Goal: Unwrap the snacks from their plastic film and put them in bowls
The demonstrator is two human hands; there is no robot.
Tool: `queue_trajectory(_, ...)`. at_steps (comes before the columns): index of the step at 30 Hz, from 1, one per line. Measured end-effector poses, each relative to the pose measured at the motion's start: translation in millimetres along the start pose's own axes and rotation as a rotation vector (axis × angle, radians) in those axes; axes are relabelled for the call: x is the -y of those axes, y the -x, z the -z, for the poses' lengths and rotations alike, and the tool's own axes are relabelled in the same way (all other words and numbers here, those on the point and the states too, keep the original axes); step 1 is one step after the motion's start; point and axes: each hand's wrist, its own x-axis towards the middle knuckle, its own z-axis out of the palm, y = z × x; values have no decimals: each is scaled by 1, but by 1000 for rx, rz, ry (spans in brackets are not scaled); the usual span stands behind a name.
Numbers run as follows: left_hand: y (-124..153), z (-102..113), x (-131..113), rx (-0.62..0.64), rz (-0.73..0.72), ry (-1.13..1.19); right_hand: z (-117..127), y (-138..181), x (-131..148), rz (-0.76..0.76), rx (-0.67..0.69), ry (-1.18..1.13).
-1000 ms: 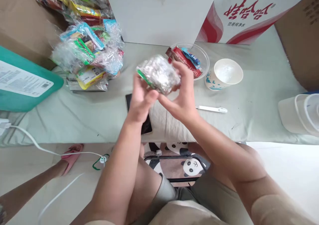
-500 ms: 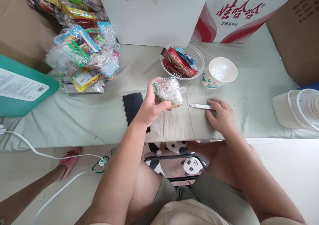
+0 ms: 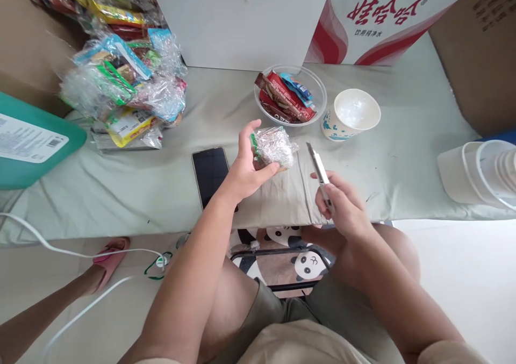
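Note:
My left hand (image 3: 246,168) grips a snack packet wrapped in crinkled clear plastic film (image 3: 274,147), with a green edge on its left side. Thumb below and fingers behind hold it just above the cloth. In my right hand (image 3: 342,198) is a slim white-and-silver utility knife (image 3: 320,171), its fingers wrapped round the handle. The blade end points up and away from me, to the right of the packet and apart from it. A dark phone (image 3: 210,173) lies on the cloth beside my left wrist.
A clear plastic bowl (image 3: 321,106) holds red and blue packets, with a paper cup (image 3: 328,125) to its right. Wrapped snacks (image 3: 124,84) are heaped at the left by a green jug (image 3: 32,143). White boxes (image 3: 242,25) stand behind; a white bucket (image 3: 455,176) sits far right.
My right hand has picked the utility knife up off the cloth and turned its blade end upward. The wrapped packet stays in my left hand, whose index finger has lifted away slightly.

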Motion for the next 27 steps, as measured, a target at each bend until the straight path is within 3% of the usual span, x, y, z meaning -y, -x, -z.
queue_trajectory(8,0,0,-5,31,-73,-229,-32,-3,5,-125,88,-177)
queue_trajectory(27,1,-7,-5,19,-71,-213,-40,0,4,-179,61,-101)
